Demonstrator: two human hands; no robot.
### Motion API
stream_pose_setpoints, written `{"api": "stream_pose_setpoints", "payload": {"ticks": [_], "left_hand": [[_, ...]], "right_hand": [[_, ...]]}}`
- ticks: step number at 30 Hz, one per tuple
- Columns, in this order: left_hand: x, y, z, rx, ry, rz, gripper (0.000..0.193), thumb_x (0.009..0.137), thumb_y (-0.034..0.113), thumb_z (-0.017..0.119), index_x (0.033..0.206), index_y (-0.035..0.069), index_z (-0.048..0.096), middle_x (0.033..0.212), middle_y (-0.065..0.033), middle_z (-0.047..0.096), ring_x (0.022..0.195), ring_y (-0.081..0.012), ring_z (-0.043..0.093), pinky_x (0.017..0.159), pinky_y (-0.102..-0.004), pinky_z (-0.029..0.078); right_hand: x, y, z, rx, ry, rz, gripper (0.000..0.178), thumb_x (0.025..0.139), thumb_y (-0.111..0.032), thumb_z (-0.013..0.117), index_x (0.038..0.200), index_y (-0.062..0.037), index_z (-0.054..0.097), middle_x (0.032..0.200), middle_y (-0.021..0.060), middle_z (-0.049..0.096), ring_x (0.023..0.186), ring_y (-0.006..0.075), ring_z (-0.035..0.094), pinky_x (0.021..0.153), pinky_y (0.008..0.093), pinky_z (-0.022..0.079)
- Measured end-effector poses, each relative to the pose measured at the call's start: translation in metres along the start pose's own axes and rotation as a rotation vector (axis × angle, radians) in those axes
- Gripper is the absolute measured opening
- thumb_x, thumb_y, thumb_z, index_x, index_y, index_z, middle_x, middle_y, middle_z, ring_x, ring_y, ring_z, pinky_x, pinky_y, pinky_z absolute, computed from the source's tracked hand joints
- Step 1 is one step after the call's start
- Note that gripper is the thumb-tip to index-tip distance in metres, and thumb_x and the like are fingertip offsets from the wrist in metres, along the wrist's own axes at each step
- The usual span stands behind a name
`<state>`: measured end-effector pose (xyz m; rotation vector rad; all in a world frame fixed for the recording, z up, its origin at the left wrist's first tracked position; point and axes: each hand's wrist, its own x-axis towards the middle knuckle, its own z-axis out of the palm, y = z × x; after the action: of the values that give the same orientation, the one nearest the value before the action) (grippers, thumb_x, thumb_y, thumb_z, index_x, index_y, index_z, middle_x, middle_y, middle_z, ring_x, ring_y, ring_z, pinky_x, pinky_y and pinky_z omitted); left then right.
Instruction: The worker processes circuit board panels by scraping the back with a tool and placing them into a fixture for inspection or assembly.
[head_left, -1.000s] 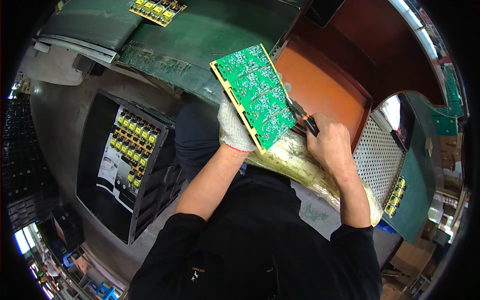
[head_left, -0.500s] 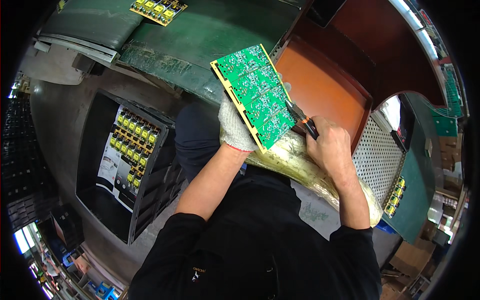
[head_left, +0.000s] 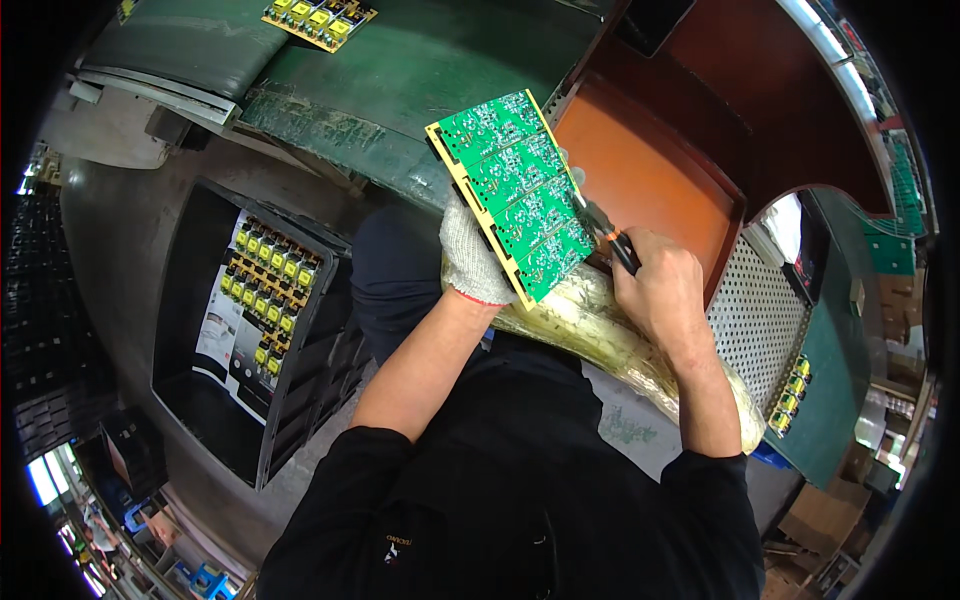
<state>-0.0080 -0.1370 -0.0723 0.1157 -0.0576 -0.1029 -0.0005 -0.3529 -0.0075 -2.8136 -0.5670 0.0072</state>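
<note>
Bench: dark green work surface (head_left: pixel 430 60) across the top of the view, worn front edge, curving with the lens.
Tray: orange-brown shallow rectangular tray (head_left: pixel 650 190) right of centre, dark raised rim, just behind the board and tool.
Crate: black plastic crate (head_left: pixel 190 300) at lower left, standing apart from the hands, holding a panel of yellow-and-black components (head_left: pixel 265 300).
Wrap: crinkled yellowish transparent plastic sheet (head_left: pixel 600 335) under both hands, running down toward the right.
Grille: white perforated metal panel (head_left: pixel 765 320) at right, beside the tray.
Board: green rectangular circuit board panel with yellow edge strip (head_left: pixel 510 190), tilted, solder side up, held above the wrap in front of the tray.
Left hand: left hand (head_left: pixel 470 265) in white knit glove, closed on the board's lower left edge, gripping it.
Right hand: bare right hand (head_left: pixel 660 290), fist closed around the tool handle.
Tool: small black-and-orange hand tool (head_left: pixel 610 235), tip touching the board's right edge; exact kind cannot tell.
Far board: second yellow component panel (head_left: pixel 320 15) lying on the bench at the top.
</note>
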Motion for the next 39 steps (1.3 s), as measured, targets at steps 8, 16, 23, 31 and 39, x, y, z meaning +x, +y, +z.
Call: {"api": "stream_pose_setpoints", "payload": {"ticks": [8,16,23,31,39], "left_hand": [[0.001,0.001,-0.006,0.012,0.022,-0.007,0.073,0.114,0.06,0.038,0.161,0.006,0.051,0.154,-0.0213,0.061,0.137,-0.0412,0.062,0.116,-0.0575,0.052],[0.003,-0.001,-0.016,-0.018,0.004,-0.042,0.078,0.112,0.062,0.037,0.164,0.004,0.045,0.158,-0.024,0.056,0.143,-0.0426,0.057,0.12,-0.0597,0.049],[0.0,0.0,-0.014,-0.03,0.012,-0.03,0.08,0.112,0.062,0.038,0.167,0.004,0.041,0.162,-0.0256,0.053,0.145,-0.043,0.056,0.121,-0.0589,0.048],[-0.002,-0.001,-0.007,0.028,0.009,-0.024,0.074,0.115,0.061,0.038,0.162,0.005,0.049,0.157,-0.0215,0.06,0.135,-0.0377,0.064,0.116,-0.0533,0.053],[-0.001,0.0,-0.004,0.006,0.035,-0.031,0.075,0.115,0.062,0.037,0.162,0.005,0.049,0.156,-0.0222,0.06,0.136,-0.038,0.064,0.116,-0.0535,0.052]], "right_hand": [[0.019,-0.006,0.007,0.052,0.141,-0.044,0.021,0.096,-0.021,0.075,0.102,-0.001,0.073,0.095,0.0244,0.077,0.087,0.0447,0.075,0.079,0.0539,0.06],[0.018,-0.008,0.007,0.005,0.096,-0.017,0.023,0.096,-0.022,0.074,0.101,-0.0002,0.073,0.094,0.0251,0.077,0.088,0.0448,0.075,0.079,0.0543,0.06],[0.016,-0.01,0.004,0.074,0.082,0.026,0.023,0.096,-0.024,0.075,0.097,-0.0002,0.073,0.089,0.0257,0.075,0.083,0.0454,0.075,0.076,0.0547,0.059],[0.019,-0.008,0.004,0.008,0.135,-0.033,0.023,0.097,-0.023,0.075,0.096,-0.0002,0.073,0.087,0.0255,0.075,0.082,0.0452,0.074,0.075,0.0545,0.059],[0.02,-0.011,0.004,0.05,0.264,-0.079,0.023,0.097,-0.024,0.074,0.1,-0.0003,0.073,0.087,0.0242,0.074,0.083,0.0448,0.074,0.074,0.0541,0.059]]}}
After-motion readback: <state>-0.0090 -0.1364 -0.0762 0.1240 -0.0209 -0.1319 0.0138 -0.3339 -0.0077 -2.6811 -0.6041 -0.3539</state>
